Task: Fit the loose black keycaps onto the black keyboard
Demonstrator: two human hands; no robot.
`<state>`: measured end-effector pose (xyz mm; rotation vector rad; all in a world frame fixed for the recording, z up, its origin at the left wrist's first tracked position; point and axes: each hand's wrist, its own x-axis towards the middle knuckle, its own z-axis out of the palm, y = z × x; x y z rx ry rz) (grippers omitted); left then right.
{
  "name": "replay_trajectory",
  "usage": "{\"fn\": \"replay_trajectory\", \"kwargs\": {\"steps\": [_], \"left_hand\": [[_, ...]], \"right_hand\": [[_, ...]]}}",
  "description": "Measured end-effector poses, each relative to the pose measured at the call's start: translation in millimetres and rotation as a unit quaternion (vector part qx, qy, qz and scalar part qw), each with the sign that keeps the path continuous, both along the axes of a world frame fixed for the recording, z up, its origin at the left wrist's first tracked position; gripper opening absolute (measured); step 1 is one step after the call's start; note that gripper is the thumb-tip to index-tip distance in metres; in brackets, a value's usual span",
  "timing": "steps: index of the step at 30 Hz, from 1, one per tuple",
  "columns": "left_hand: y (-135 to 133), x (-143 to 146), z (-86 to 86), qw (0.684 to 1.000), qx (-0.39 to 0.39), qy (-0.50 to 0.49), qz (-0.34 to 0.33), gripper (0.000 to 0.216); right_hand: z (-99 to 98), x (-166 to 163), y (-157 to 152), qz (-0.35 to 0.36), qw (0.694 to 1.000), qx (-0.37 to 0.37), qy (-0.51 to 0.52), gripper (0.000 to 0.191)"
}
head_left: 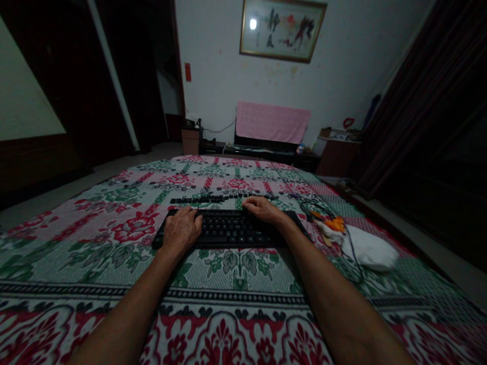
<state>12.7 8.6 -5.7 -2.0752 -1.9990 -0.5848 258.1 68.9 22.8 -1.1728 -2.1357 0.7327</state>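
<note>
Beneath the black keyboard [228,226]: flowered cover [129,225].
My left hand [181,229]: laid open across keyboard's left end, hiding part of it.
My right hand [262,208]: fingertips pinched together at keyboard's far edge; whether around anything, I cannot tell.
Just beyond keyboard: row of small black pieces [198,200].
Right of keyboard: looped cable [350,242], orange item [335,223], white bundle [373,248].
Far beyond keyboard: pink cloth [272,121].

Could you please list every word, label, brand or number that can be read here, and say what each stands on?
No text can be read with certainty.
Framed picture: large dark brushed characters, too blurred to quote; the smaller ones are unreadable too.
Keyboard: any markings on its keys are too small to read.
Red strip: no legible writing.
</note>
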Motion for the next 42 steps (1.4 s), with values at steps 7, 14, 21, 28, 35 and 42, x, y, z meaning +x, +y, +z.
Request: {"fn": "replay_trajectory", "kwargs": {"steps": [7, 14, 21, 28, 35, 42], "left_hand": [[0, 0, -1.0, 1.0, 0.0, -0.001, 0.002, 0.037], [-2, 1, 2.2, 1.0, -0.001, 0.0, -0.003, 0.036], [-1, 0, 0.5, 1.0, 0.007, 0.007, 0.0, 0.035], [0, 0, 0.2, 1.0, 0.005, 0.005, 0.002, 0.036], [1, -1, -1.4, 1.0, 0.007, 0.005, -0.003, 0.036], [-1, 0, 0.8, 1.0, 0.005, 0.001, -0.006, 0.035]], "right_hand": [[-2.2, 0, 0, 0.028, 0.999, -0.017, 0.014, 0.026], [-5.8, -6, 2, 0.044, 0.998, 0.031, -0.042, 0.023], [0.4, -8, -4, 0.051, 0.987, 0.084, -0.127, 0.025], [5.0, -1, -4, 0.025, 0.982, 0.093, -0.165, 0.025], [3.8, 0, -3, 0.034, 0.989, 0.058, -0.133, 0.021], [1.0, -12, -6, 0.016, 0.993, 0.065, -0.092, 0.02]]}}
